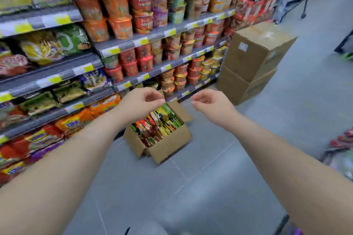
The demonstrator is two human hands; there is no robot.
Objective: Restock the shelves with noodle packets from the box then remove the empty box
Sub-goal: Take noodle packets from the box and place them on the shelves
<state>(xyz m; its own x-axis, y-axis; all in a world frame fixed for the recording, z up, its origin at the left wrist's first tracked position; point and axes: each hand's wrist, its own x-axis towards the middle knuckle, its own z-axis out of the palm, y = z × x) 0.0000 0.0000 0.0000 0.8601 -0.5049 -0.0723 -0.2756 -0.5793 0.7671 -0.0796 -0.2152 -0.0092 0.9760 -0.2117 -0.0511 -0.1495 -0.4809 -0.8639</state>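
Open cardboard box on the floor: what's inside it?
Noodle packets in red, green and yellow wrappers, packed upright in rows, fill the box nearly to its rim. Anything beneath that top layer, and the box bottom, is covered. The left hand hides the far-left corner.

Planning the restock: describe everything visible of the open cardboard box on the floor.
The box is brown cardboard, top flaps folded open, upright on the grey floor beside the shelves. It is packed with noodle packets in red, green and yellow, standing on edge. The left hand and right hand appear above it, not touching.
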